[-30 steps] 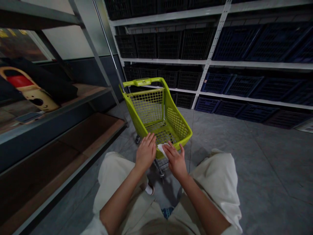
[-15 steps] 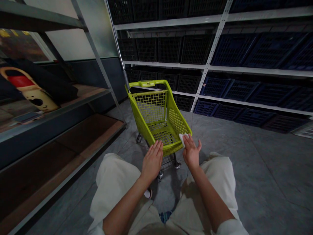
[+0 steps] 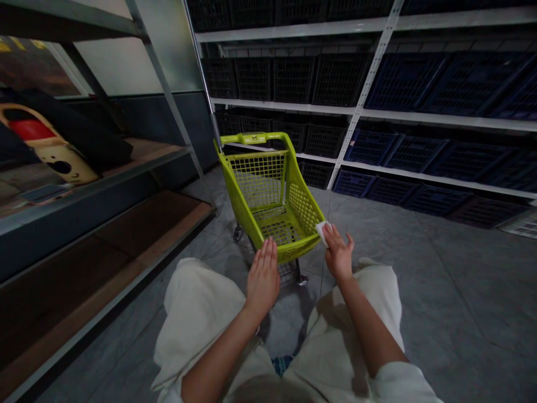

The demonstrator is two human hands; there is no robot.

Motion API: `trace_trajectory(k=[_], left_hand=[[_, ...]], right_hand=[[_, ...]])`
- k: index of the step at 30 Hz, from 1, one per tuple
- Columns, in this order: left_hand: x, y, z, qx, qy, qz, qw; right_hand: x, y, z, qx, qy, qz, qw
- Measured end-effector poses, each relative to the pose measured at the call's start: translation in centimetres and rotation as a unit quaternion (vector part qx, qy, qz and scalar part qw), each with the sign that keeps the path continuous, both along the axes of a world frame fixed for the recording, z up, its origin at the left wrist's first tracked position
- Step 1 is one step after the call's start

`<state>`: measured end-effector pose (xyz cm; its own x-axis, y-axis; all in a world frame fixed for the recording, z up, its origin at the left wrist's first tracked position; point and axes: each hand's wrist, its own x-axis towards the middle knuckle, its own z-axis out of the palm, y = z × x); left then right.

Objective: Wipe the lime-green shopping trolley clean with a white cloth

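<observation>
A small lime-green shopping cart [image 3: 277, 215] stands on the floor between my knees and the shelves. My left hand [image 3: 264, 275] lies flat against its near left corner, fingers stretched out side by side. At the near right corner of the basket, my right hand [image 3: 338, 253] presses a white wipe [image 3: 323, 232] to the rim with its fingertips. The basket shows nothing inside. A metal pole [image 3: 201, 73] rises from the left end of the cart's handle [image 3: 252, 137].
White racks [image 3: 356, 112] with black crates [image 3: 293, 78] and blue crates [image 3: 375, 148] line the back. To the left, a metal shelf [image 3: 184, 150] holds a dog-faced cylindrical container [image 3: 69, 162], a dark bag [image 3: 96, 145] and a phone [image 3: 46, 193].
My right hand and the wipe have shifted slightly right and up, to the basket's outer corner. My left hand stays at the left corner, and the cart has turned a little.
</observation>
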<state>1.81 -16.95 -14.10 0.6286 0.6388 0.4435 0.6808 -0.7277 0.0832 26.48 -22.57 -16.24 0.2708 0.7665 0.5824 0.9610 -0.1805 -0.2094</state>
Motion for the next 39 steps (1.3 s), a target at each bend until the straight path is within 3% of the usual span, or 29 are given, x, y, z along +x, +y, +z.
trace_trajectory(k=[2,4,7,9,11,13,16,18,20,22,27,29,31,33,36,39], left_hand=[[0.2,-0.2,-0.1,0.001,-0.004,0.001,1.000],[0.4,-0.3,-0.2,0.001,-0.009,0.003,1.000],[0.6,-0.3,-0.2,-0.003,-0.006,0.007,1.000],[0.6,-0.3,-0.2,-0.008,0.002,0.008,1.000],[0.5,-0.3,-0.2,-0.009,0.009,0.008,1.000],[0.5,-0.3,-0.2,-0.006,0.011,0.006,1.000],[0.6,-0.3,-0.2,-0.002,-0.002,0.004,1.000],[0.8,-0.3,-0.3,-0.002,-0.012,0.000,1.000],[1.1,-0.4,-0.4,-0.004,-0.018,0.000,1.000],[1.4,-0.4,-0.5,-0.006,-0.020,0.004,1.000],[1.5,-0.4,-0.6,-0.004,-0.005,0.019,1.000],[1.3,-0.2,-0.5,-0.005,0.004,0.022,1.000],[1.1,-0.2,-0.3,-0.007,0.010,0.020,1.000],[1.0,-0.1,-0.2,-0.008,0.013,0.017,1.000],[1.1,-0.2,-0.2,-0.009,0.008,0.012,1.000],[1.5,-0.4,-0.4,-0.011,0.003,0.014,1.000]], right_hand=[[-1.1,0.3,0.1,0.001,0.009,-0.027,1.000],[-4.2,0.8,0.2,-0.002,0.012,-0.014,1.000],[-9.6,1.5,0.5,-0.020,-0.001,0.087,0.996],[-11.1,1.6,0.8,-0.037,-0.003,0.141,0.989],[-10.1,1.4,0.9,-0.051,-0.006,0.168,0.984],[-7.0,1.0,0.8,-0.054,-0.009,0.162,0.985],[-1.6,0.7,0.7,-0.031,0.012,0.068,0.997],[0.3,0.7,0.6,-0.015,0.028,0.007,0.999],[-0.3,0.9,0.6,-0.004,0.037,-0.029,0.999],[-3.1,1.4,0.7,-0.005,0.034,-0.021,0.999],[-10.4,2.2,1.0,-0.037,0.012,0.127,0.991],[-10.1,2.1,1.0,-0.043,0.005,0.173,0.984],[-7.5,1.8,0.9,-0.045,-0.004,0.192,0.980],[-3.9,1.5,0.6,-0.034,-0.003,0.153,0.988],[0.2,1.3,0.4,-0.007,0.018,0.042,0.999],[-0.3,1.8,0.5,0.006,0.047,-0.034,0.998]])
